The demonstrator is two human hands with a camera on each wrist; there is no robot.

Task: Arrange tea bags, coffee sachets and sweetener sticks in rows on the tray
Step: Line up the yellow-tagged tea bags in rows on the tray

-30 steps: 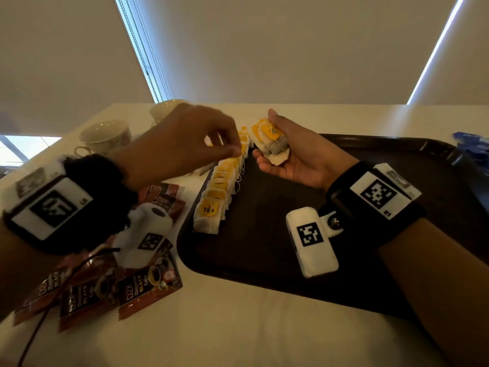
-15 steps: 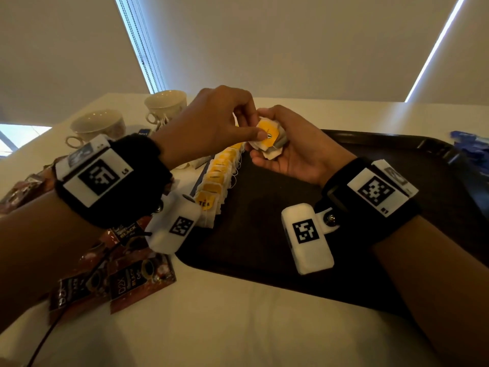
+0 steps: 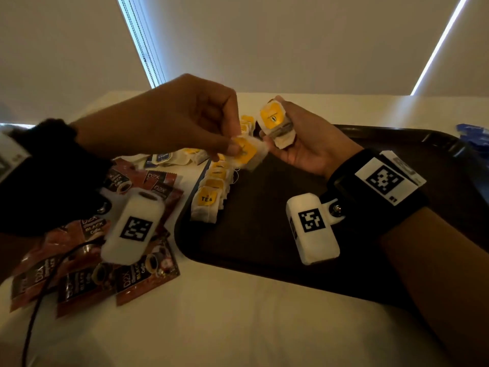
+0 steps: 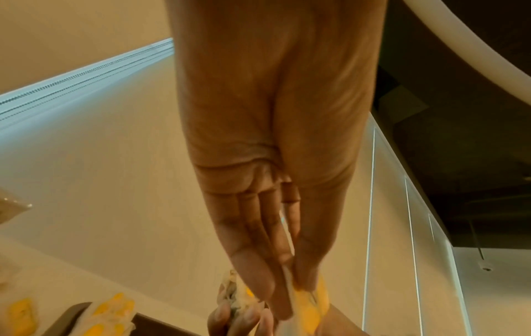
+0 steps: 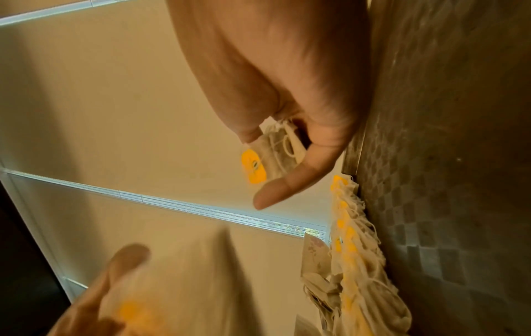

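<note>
My left hand (image 3: 225, 144) pinches one tea bag (image 3: 248, 154) with a yellow tag, just above the left edge of the dark tray (image 3: 264, 247). In the left wrist view that tea bag (image 4: 308, 302) sits between thumb and fingers. My right hand (image 3: 304, 144), palm up over the tray, holds a small stack of tea bags (image 3: 276, 125); the right wrist view shows the stack (image 5: 273, 154) gripped by thumb and fingers. A row of tea bags (image 3: 211, 197) lies along the tray's left side, also seen as the row (image 5: 353, 250). Coffee sachets (image 3: 87, 260) lie on the table left of the tray.
More tea bags and a blue-labelled sachet (image 3: 161, 157) lie on the white table (image 3: 238, 327) behind the coffee sachets. Blue packets (image 3: 476, 136) sit at the tray's far right. A black cable (image 3: 34, 313) runs from my left wrist. Window blinds are behind.
My left hand took one tea bag from the stack in my right hand and pulled it down and left toward the row. The right hand stayed roughly in place.
</note>
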